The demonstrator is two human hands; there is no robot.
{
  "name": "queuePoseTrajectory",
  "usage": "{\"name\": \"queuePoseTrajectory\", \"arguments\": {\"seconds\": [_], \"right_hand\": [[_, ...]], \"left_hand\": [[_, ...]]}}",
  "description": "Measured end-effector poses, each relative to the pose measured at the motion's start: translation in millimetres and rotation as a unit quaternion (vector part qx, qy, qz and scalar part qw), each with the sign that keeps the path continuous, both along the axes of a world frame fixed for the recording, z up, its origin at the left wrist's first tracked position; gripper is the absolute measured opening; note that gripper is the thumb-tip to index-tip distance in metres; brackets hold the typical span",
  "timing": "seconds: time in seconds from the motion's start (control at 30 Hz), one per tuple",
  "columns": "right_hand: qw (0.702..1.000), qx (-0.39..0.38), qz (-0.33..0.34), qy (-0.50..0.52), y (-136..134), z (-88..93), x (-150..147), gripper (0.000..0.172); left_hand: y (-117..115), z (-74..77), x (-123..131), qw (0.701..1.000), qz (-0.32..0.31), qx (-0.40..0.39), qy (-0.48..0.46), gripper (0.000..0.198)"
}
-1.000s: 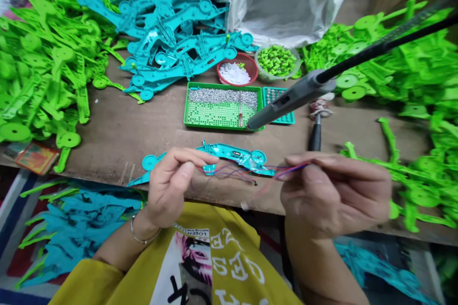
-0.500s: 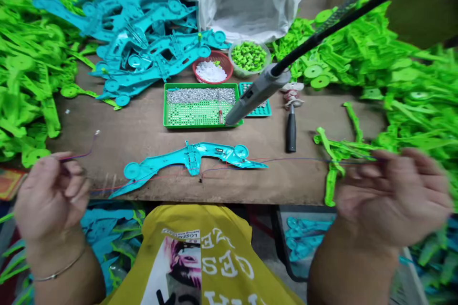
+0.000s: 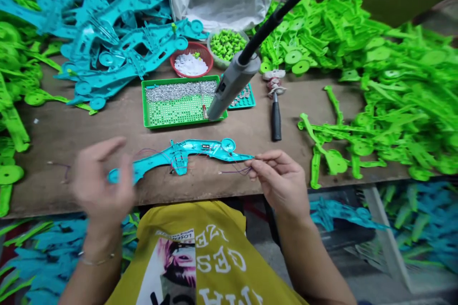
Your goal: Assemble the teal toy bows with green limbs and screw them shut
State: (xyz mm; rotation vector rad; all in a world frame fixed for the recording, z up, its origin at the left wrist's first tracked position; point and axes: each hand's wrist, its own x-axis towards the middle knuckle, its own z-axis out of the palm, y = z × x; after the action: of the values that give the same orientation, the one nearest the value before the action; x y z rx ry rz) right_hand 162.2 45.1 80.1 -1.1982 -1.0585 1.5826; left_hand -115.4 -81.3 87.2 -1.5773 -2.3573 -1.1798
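Observation:
A blue bow-shaped plastic shell (image 3: 162, 156) lies lengthwise on the table, open side up, with thin red and blue wires along it. At the shell's right tip, my right hand (image 3: 281, 178) pinches thin wires (image 3: 236, 170), their loose end trailing leftward over the table. My left hand (image 3: 103, 176), smeared by motion, hovers over the shell's left end with thumb and forefinger apart and nothing visible between them. Another loose wire end (image 3: 66, 167) rests on the table left of that hand. Fine detail inside the shell is too small to tell.
Behind the shell sit a green tray (image 3: 179, 125) of small metal pieces, a red basket (image 3: 205, 67) and a bowl of green pieces (image 3: 229, 44). A grey-tipped hanging tool (image 3: 232, 86) reaches over the tray. A black-handled hammer (image 3: 275, 121) and green parts (image 3: 332, 159) lie right.
Both hands have come inward from the far sides. My left hand has let go of its wire and spread its fingers; my right hand now pinches wires by the shell's tip. The view has shifted.

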Motion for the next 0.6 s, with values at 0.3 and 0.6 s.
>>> {"name": "queuePoseTrajectory", "arguments": {"seconds": [0.3,0.6], "right_hand": [[0.981,0.149,0.126,-0.003,-12,44.9,21,0.009],[0.844,0.386,0.26,-0.266,12,3.7,23,0.022]], "left_hand": [[62,28.0,104,0.831,-0.489,-0.2,-0.177,0.048],[45,-8.2,98,0.889,-0.38,-0.232,-0.11,0.029]]}}
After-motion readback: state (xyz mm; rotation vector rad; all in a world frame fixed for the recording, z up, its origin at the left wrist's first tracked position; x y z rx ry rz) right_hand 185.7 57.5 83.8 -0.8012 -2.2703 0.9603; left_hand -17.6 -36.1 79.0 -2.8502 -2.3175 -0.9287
